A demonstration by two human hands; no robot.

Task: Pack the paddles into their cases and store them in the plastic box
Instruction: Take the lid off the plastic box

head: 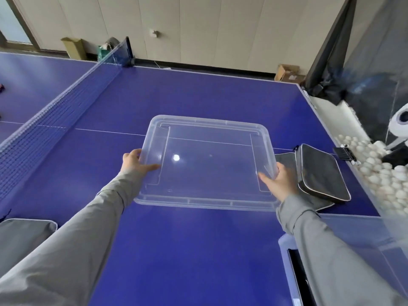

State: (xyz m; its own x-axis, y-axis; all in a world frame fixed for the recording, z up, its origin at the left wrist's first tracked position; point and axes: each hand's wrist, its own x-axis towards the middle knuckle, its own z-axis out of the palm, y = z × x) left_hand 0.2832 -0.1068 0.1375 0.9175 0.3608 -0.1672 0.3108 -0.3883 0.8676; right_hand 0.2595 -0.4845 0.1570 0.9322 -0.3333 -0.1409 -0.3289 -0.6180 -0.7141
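A clear plastic lid (pixel 207 162) is held flat above the blue table-tennis table (pixel 176 250). My left hand (pixel 134 162) grips its left edge and my right hand (pixel 279 183) grips its right edge. A black paddle case with white piping (pixel 320 173) lies on the table just right of my right hand, resting on a grey case (pixel 322 205). Another grey case (pixel 22 237) sits at the lower left edge. The clear plastic box (pixel 287 257) shows partly at the lower right, behind my right sleeve. No paddle is visible.
The net (pixel 55 104) crosses the table on the left. A clear bin full of white balls (pixel 384 173) and a ball machine (pixel 399 124) stand off the table's right edge. Cardboard boxes (pixel 287 72) sit on the floor by the far wall.
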